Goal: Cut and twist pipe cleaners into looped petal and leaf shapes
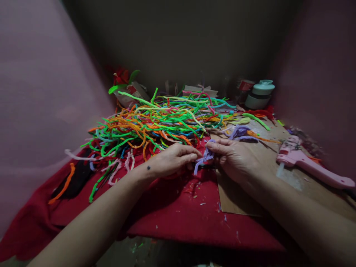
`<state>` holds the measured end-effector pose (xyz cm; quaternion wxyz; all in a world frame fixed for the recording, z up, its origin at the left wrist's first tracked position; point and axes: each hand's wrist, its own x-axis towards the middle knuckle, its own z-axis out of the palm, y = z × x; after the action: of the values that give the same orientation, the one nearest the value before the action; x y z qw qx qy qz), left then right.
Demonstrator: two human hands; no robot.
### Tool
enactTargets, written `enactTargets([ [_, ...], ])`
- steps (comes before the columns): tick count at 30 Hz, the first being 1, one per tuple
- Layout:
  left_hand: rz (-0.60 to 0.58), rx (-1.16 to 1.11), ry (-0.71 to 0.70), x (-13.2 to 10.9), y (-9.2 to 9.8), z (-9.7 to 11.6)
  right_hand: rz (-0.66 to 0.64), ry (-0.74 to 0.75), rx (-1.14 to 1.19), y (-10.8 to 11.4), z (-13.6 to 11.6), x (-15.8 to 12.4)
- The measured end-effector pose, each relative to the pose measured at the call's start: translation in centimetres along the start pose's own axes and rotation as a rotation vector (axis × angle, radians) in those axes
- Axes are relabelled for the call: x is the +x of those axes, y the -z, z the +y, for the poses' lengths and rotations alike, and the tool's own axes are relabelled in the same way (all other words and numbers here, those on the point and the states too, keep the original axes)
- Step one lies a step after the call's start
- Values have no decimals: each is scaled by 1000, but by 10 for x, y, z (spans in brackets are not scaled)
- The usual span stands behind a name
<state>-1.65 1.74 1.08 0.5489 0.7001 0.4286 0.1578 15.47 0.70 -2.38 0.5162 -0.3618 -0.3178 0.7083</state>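
Observation:
Above the front of the table, my right hand (233, 159) pinches a small twisted piece of purple pipe cleaner (207, 155) between thumb and fingers. One short purple end hangs down from it. From the other side my left hand (175, 159) closes its fingertips on the left edge of the same piece; its exact grip is partly hidden. Just beyond my right hand, another bundle of looped purple pipe cleaners (240, 131) lies on a brown board (239, 202), with an orange strand beside it.
A large heap of coloured pipe cleaners (155, 122) covers the back of the red cloth (172, 215). On the board at right lies a pink glue gun (314, 165). A mint-lidded container (260, 94) stands at the back right; a red flower (121, 77) is at the back left.

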Motion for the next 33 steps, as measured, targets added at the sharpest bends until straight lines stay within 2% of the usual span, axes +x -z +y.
enactTargets([
  [3, 32, -127, -21, 2, -3, -6, -3, -11, 12, -1, 1, 1],
  [7, -60, -224, 77, 1, -9, -7, -7, -6, 20, 0, 1, 1],
  [10, -42, -83, 7, -2, -8, -2, -16, 0, -19, 0, 1, -1],
  [15, 21, 318, -197, -5, -1, 3, -26, -21, -79, -2, 0, -3],
  [19, 47, 416, -222, -6, 0, 1, 28, -4, -77, -3, 1, -3],
  [21, 41, 330, -164, -6, -1, 0, 40, 5, -54, -4, 1, -3],
  [26, -22, -85, -7, -5, -4, 0, 26, 44, -46, -4, 0, -3],
  [30, 47, -315, 13, -2, -10, -3, 49, 37, -54, -7, -1, -5],
  [33, 135, -396, -18, 1, -14, -10, -39, 45, -16, -9, 3, -6],
])
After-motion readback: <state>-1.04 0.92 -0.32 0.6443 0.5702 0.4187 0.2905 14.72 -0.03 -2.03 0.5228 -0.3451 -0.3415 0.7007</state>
